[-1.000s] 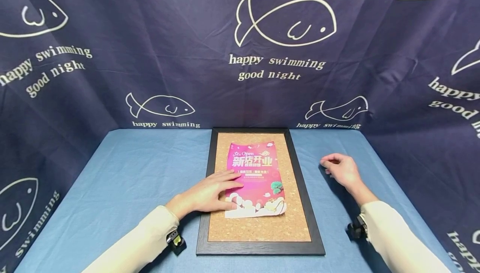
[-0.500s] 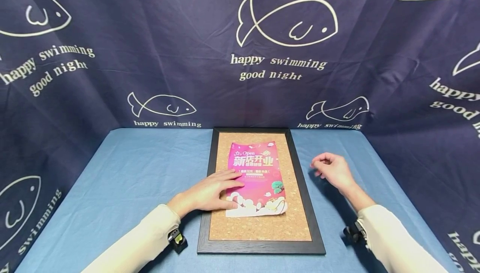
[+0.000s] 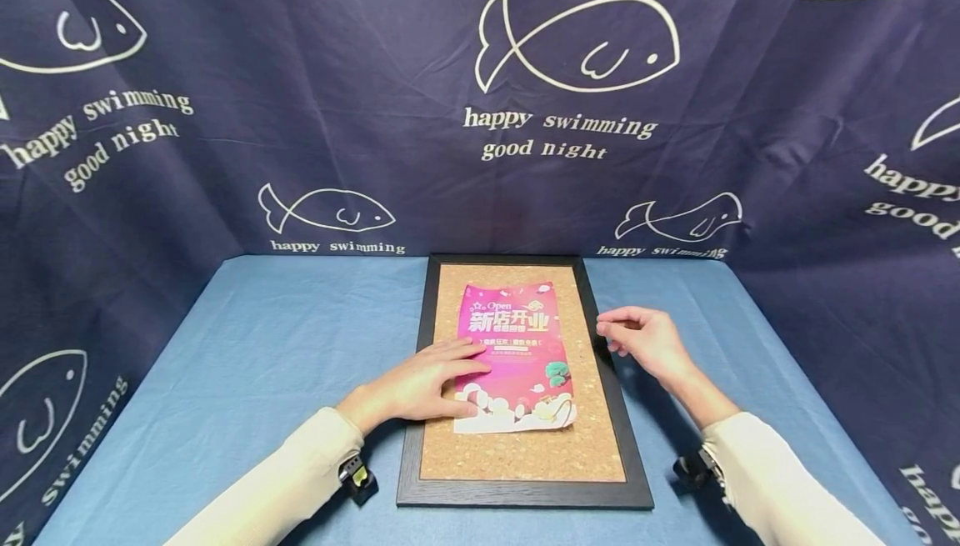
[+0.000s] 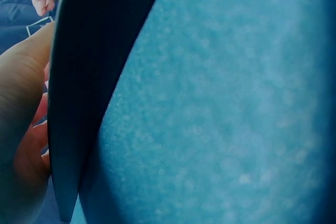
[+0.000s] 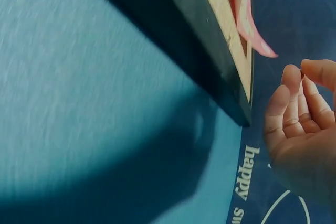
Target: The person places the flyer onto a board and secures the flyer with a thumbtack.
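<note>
A pink and purple poster [image 3: 517,371] lies on a cork board [image 3: 525,461] with a black frame. Its edges are wavy, and a corner curls up in the right wrist view. My left hand [image 3: 423,383] rests with fingers spread on the poster's left side, the wrist crossing the frame. My right hand [image 3: 652,350] hangs just over the frame's right side, thumb and index finger pinched together. Between those fingertips a tiny dark object [image 5: 302,76] shows in the right wrist view; its kind cannot be told. The frame's side hides part of my left hand in the left wrist view.
Blue cloth [image 3: 285,338] covers the table around the board. A dark blue curtain [image 3: 420,112] with white fish drawings and lettering stands behind and at both sides, and the board's far edge reaches close to it.
My right hand has moved left, from over the blue cloth to the frame's right side, fingertips still pinched. My left hand stays on the poster.
</note>
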`<state>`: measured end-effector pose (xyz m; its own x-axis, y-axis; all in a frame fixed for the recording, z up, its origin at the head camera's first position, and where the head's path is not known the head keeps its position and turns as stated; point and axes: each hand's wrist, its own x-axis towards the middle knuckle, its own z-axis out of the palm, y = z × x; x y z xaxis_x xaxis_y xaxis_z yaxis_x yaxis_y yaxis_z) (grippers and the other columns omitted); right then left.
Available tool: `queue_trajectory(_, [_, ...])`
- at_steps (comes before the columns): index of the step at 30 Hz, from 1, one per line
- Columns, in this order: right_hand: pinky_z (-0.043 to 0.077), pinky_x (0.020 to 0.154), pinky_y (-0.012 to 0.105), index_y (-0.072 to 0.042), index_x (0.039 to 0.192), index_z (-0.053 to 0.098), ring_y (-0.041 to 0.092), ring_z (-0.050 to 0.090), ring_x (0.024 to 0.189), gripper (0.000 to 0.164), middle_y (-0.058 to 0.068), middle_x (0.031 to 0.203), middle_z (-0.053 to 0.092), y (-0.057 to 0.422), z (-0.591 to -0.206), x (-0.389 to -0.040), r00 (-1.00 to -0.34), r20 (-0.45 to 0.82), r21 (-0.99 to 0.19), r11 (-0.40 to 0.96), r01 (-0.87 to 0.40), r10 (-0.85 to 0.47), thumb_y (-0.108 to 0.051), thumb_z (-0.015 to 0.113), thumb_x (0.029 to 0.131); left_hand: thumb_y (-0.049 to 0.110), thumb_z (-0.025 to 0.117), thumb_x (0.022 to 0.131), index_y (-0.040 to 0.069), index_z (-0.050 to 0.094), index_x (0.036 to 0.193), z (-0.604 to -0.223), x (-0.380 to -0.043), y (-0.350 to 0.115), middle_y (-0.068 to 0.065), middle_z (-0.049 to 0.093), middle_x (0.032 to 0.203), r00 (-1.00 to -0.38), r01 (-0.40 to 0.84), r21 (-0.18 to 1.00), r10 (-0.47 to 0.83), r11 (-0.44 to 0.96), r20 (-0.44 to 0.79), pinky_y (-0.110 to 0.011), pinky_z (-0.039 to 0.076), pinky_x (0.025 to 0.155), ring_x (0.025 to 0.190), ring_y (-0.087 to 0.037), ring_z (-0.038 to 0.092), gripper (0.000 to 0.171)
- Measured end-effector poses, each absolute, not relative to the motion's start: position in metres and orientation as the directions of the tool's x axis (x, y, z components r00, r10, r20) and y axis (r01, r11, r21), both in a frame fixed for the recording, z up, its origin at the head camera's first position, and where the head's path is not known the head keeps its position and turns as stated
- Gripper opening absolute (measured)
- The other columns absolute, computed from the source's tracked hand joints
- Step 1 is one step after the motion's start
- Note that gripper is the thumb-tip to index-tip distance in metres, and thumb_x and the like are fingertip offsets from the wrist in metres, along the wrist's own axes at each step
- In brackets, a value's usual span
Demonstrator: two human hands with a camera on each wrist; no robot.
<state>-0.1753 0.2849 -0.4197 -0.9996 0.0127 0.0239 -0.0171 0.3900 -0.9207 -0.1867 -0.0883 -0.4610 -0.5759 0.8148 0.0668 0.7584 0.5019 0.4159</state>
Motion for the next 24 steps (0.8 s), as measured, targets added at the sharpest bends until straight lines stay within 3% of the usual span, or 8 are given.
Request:
queue_trajectory(7, [0.055,0.056,0.028,0.013,0.113,0.067,0.016,0.064,0.063,0.03,0.018,0.084,0.071,0.269,-0.42,-0.177,-0.997,0.05,-0.928,0.365,-0.071,-0.065,-0.003,0.074,0.089,0.058,0.066,0.091,0.024,0.054,0.147,-0.461,-0.187,-0.088,0.001,0.036,0.16,-0.577,0.759,0.409,0.814,0.507,0.061,-0.044,0.018,0.122,0.15,-0.022,0.023,0.067])
queue_trajectory(14, [0.056,0.057,0.031,0.013,0.11,0.068,0.023,0.066,0.065,0.029,0.016,0.083,0.072,0.253,-0.421,-0.183,-0.995,0.028,-0.933,0.356,-0.06,-0.095,-0.002,0.076,0.087,0.058,0.066,0.091,0.023,0.054,0.147,-0.461,-0.188,-0.088,0.0,0.035,0.161,-0.574,0.759,0.412,0.816,0.504,0.06,-0.045,0.019,0.122,0.15,-0.023,0.024,0.067])
queue_trajectory(24, [0.054,0.053,0.027,0.008,0.112,0.071,0.016,0.069,0.068,0.03,0.018,0.091,0.075,0.233,-0.419,-0.19,-0.995,-0.027,-0.926,0.378,-0.012,-0.098,-0.01,0.077,0.088,0.055,0.068,0.091,0.021,0.055,0.146,-0.46,-0.187,-0.088,-0.002,0.037,0.16,-0.564,0.769,0.414,0.822,0.487,0.081,-0.048,0.021,0.121,0.149,-0.026,0.026,0.066])
